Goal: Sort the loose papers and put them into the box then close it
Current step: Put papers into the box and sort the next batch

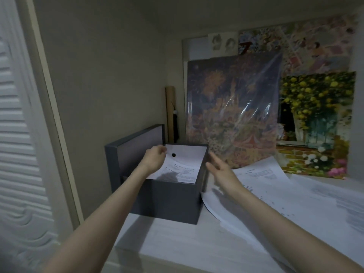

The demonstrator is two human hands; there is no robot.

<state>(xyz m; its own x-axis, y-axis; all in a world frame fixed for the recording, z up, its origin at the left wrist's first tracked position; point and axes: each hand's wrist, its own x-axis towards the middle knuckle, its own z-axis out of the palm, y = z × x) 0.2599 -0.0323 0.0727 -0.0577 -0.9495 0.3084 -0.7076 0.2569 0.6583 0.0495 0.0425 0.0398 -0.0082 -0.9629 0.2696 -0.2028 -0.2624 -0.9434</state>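
Note:
A dark grey box (167, 200) stands open on the white desk, its lid (126, 152) leaning upright against its left side. A white printed sheet (187, 164) lies slanted inside the box. My left hand (154, 158) is over the box's left part with fingers curled, pinching the sheet's upper left corner. Just right of the box's right wall my right hand (219, 167) hovers with straight fingers and holds nothing. More loose printed papers (275, 186) lie spread on the desk to the right of the box.
Several paintings lean against the back wall, the nearest one wrapped in plastic film (234, 115) right behind the box. A cardboard tube (170, 113) stands in the corner. A white door frame (49, 115) rises on the left. The desk's front edge (177, 259) runs below.

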